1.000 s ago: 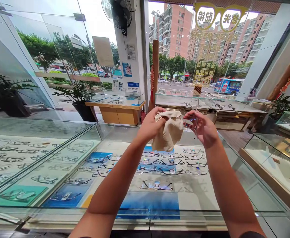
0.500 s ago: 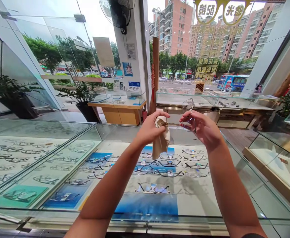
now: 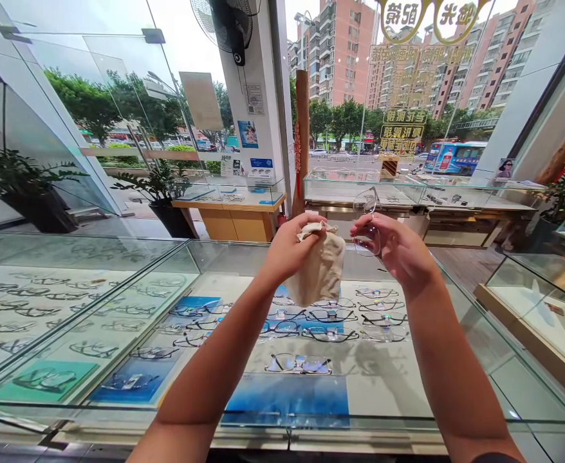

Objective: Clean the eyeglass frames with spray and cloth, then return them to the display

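Note:
A beige cloth (image 3: 322,273) hangs from my left hand (image 3: 289,247), pinched between thumb and fingers. To the right, my right hand (image 3: 398,247) grips a pair of eyeglasses (image 3: 367,241) with thin rims, tipped so one lens sits above the other. The fingers close around the middle of the frame, between the two lenses. Both hands are raised over the glass showcase, and a small gap separates the cloth from the eyeglasses.
Below my arms stands a glass showcase (image 3: 383,399) with rows of spectacles (image 3: 298,364) on white and blue panels. Another glass case (image 3: 543,302) is at the right. Farther back are a wooden cabinet (image 3: 237,222), potted plants (image 3: 166,186) and a wall fan (image 3: 229,26).
The cloth, bunched in my left hand before, now hangs spread out wider toward the right. My right hand with the eyeglasses stays almost in place.

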Demonstrator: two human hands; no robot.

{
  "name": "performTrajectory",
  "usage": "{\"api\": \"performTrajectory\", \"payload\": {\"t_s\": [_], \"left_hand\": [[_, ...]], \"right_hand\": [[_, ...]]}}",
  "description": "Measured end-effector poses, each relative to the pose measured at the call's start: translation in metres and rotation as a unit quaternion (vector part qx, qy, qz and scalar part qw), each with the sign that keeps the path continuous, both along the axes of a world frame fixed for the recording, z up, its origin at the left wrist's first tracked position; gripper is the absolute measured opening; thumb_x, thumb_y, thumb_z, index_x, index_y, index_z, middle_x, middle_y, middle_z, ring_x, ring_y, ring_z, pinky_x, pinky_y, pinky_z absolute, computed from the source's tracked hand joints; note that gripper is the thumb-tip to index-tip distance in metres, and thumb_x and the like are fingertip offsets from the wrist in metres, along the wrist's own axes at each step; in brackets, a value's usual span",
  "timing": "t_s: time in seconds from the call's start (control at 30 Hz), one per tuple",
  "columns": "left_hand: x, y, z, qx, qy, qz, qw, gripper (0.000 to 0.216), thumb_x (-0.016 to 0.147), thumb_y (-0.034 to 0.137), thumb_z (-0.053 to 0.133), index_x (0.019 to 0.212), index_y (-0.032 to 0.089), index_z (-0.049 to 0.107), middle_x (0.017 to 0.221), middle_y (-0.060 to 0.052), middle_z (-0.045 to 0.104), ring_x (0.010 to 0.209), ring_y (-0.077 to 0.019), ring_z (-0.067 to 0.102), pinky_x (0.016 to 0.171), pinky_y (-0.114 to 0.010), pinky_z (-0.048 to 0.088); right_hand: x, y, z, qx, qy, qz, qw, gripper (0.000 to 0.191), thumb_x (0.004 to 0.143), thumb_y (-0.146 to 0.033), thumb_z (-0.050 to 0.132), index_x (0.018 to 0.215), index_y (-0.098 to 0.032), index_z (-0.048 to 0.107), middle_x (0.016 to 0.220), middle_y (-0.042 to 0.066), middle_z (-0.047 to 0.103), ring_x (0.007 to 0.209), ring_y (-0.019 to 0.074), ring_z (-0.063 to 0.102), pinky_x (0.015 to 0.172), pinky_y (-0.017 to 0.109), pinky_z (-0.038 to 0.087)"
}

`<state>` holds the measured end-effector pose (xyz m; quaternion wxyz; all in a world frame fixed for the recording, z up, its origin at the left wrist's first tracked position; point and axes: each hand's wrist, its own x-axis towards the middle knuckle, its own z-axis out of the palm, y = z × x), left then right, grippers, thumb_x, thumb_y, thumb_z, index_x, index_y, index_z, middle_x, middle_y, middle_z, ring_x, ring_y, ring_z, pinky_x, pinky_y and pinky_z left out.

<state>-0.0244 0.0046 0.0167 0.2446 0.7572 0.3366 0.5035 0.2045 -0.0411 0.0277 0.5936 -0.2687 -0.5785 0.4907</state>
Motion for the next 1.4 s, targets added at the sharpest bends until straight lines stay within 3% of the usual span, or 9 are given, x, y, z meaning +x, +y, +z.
{"api": "performTrajectory", "payload": {"t_s": [0.13, 0.3, 0.47, 0.6, 0.73, 0.8, 0.9, 1.23, 1.4], "left_hand": [[0.0, 0.01, -0.004, -0.056, -0.075, -0.042, 0.995, 0.024, 0.091, 0.039, 0.068, 0.103, 0.019, 0.072, 0.107, -0.005, 0.077, 0.101, -0.0221, 0.069, 0.093, -0.032, 0.051], [0.007, 0.008, -0.007, -0.135, -0.148, -0.104, 0.974, 0.03, 0.09, 0.043, 0.075, 0.109, 0.021, 0.07, 0.097, -0.001, 0.072, 0.086, -0.0158, 0.063, 0.08, -0.026, 0.047], [0.006, 0.013, -0.01, -0.179, -0.17, -0.141, 0.959, 0.038, 0.085, 0.044, 0.084, 0.112, 0.021, 0.071, 0.104, -0.002, 0.073, 0.089, -0.0154, 0.064, 0.08, -0.026, 0.048], [-0.003, 0.026, -0.012, -0.262, -0.11, -0.243, 0.927, 0.058, 0.073, 0.033, 0.094, 0.125, 0.02, 0.071, 0.097, -0.003, 0.074, 0.085, -0.0167, 0.067, 0.079, -0.03, 0.05], [-0.004, 0.035, -0.02, -0.326, -0.017, -0.315, 0.891, 0.038, 0.075, 0.039, 0.094, 0.099, 0.015, 0.077, 0.082, -0.002, 0.068, 0.076, -0.0147, 0.062, 0.07, -0.029, 0.046], [0.001, 0.036, -0.024, -0.343, -0.018, -0.323, 0.882, 0.037, 0.077, 0.046, 0.093, 0.089, 0.015, 0.077, 0.082, -0.004, 0.069, 0.075, -0.0142, 0.061, 0.069, -0.028, 0.046], [0.011, 0.034, -0.029, -0.342, -0.058, -0.317, 0.883, 0.043, 0.077, 0.052, 0.092, 0.093, 0.015, 0.08, 0.092, -0.009, 0.075, 0.082, -0.0173, 0.066, 0.074, -0.03, 0.048], [0.019, 0.027, -0.029, -0.305, -0.178, -0.264, 0.897, 0.045, 0.076, 0.053, 0.093, 0.092, 0.015, 0.075, 0.084, -0.002, 0.071, 0.073, -0.0128, 0.062, 0.069, -0.025, 0.046], [0.017, 0.027, -0.026, -0.294, -0.178, -0.286, 0.894, 0.042, 0.077, 0.046, 0.094, 0.097, 0.015, 0.075, 0.089, -0.004, 0.072, 0.079, -0.0143, 0.064, 0.074, -0.026, 0.048]], "right_hand": [[-0.013, 0.005, -0.005, -0.015, 0.012, 0.003, 1.0, 0.023, 0.092, -0.043, 0.066, 0.09, -0.025, 0.081, 0.1, 0.005, 0.079, 0.104, 0.0228, 0.07, 0.092, 0.038, 0.057], [-0.022, 0.009, -0.01, -0.003, 0.051, 0.0, 0.999, 0.023, 0.093, -0.043, 0.064, 0.091, -0.026, 0.079, 0.096, 0.006, 0.079, 0.102, 0.0223, 0.07, 0.081, 0.033, 0.056], [-0.018, 0.009, -0.01, 0.045, 0.024, -0.027, 0.998, 0.025, 0.096, -0.043, 0.063, 0.093, -0.025, 0.08, 0.098, 0.006, 0.079, 0.093, 0.0197, 0.067, 0.083, 0.032, 0.055], [-0.005, 0.007, -0.008, 0.075, -0.063, 0.007, 0.995, 0.025, 0.097, -0.042, 0.064, 0.093, -0.024, 0.082, 0.099, 0.006, 0.076, 0.096, 0.0208, 0.065, 0.088, 0.034, 0.052], [0.006, 0.005, -0.005, 0.086, -0.173, 0.062, 0.979, 0.026, 0.1, -0.041, 0.063, 0.097, -0.024, 0.083, 0.098, 0.006, 0.076, 0.098, 0.0229, 0.065, 0.095, 0.038, 0.048], [0.009, 0.005, -0.005, 0.101, -0.201, 0.08, 0.971, 0.027, 0.102, -0.039, 0.061, 0.099, -0.024, 0.083, 0.101, 0.005, 0.076, 0.102, 0.0234, 0.065, 0.102, 0.039, 0.045], [0.011, 0.005, -0.006, 0.116, -0.22, 0.091, 0.964, 0.028, 0.104, -0.037, 0.058, 0.101, -0.025, 0.084, 0.104, 0.005, 0.076, 0.106, 0.0233, 0.065, 0.107, 0.04, 0.042], [0.015, 0.006, -0.006, 0.102, -0.238, 0.058, 0.964, 0.029, 0.103, -0.042, 0.06, 0.095, -0.024, 0.081, 0.099, 0.005, 0.074, 0.103, 0.0235, 0.062, 0.098, 0.038, 0.043], [0.016, 0.008, -0.006, 0.099, -0.229, 0.043, 0.967, 0.029, 0.102, -0.042, 0.06, 0.094, -0.023, 0.08, 0.101, 0.005, 0.075, 0.101, 0.0227, 0.062, 0.097, 0.037, 0.042]]}}
